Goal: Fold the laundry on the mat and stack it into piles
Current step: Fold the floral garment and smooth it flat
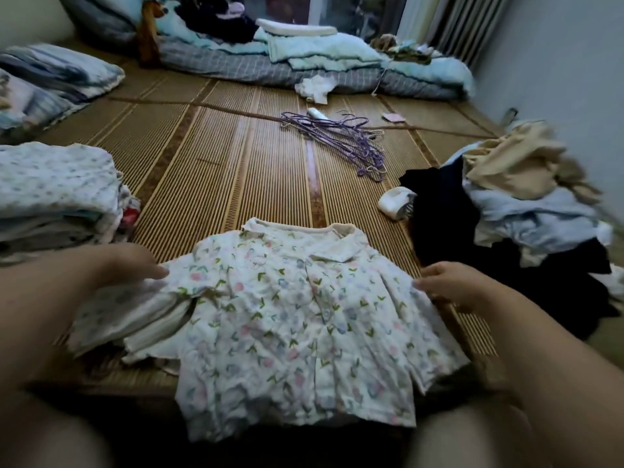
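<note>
Spread flat before us on the striped woven bamboo mat lies a cream floral-print buttoned top. Our left hand rests loosely open on its left sleeve; our right hand pinches the right edge with curled fingers. Folded pale clothes sit left, an unfolded heap right.

A home bedroom: woven mat on the floor, quilts by the window, pillows, scattered hangers
</note>
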Demonstrator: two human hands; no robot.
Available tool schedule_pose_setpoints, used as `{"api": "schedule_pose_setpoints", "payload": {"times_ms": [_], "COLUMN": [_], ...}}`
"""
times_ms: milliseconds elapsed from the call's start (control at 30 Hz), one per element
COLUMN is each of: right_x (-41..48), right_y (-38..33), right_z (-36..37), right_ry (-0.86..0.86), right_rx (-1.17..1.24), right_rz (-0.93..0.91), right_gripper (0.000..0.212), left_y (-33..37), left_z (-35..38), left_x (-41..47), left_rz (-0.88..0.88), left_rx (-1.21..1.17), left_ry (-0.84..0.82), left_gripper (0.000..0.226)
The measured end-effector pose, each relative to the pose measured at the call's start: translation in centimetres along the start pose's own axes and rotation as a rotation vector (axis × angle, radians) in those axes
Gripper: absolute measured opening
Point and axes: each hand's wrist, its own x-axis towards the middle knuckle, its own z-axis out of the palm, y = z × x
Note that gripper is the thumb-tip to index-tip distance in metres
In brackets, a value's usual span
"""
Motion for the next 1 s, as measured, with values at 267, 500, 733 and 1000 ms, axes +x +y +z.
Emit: {"api": "schedule_pose_setpoints", "payload": {"times_ms": [267, 500, 733, 1000], "right_x": [-5.2, -6.7, -7.3, -6.7], "right_y": [5.2, 3.3, -2.8, -14.6], "right_z": [1.9, 0.8, -2.2, 0.8], "right_ry": [-0.082, 0.206, 0.400, 0.136], "right_rx": [-0.215, 0.141, 0.752, 0.854], "right_rz": [0.180, -0.021, -0.192, -0.403], "right_gripper": [0.036, 0.023, 0.006, 0.018], "left_y": [-1.5, 0.6, 4.4, 4.4], "left_z": [1.8, 0.3, -2.3, -6.1], "left_x": [-2.8, -6.2, -9.3, -8.5], "left_rz": [-0.032, 0.156, 0.345, 0.407], "left_rx": [0.112, -0.209, -0.870, -1.059], "left_ry": [0.120, 0.324, 0.029, 0.068], "left_gripper": [0.035, 0.034, 0.017, 0.032]}}
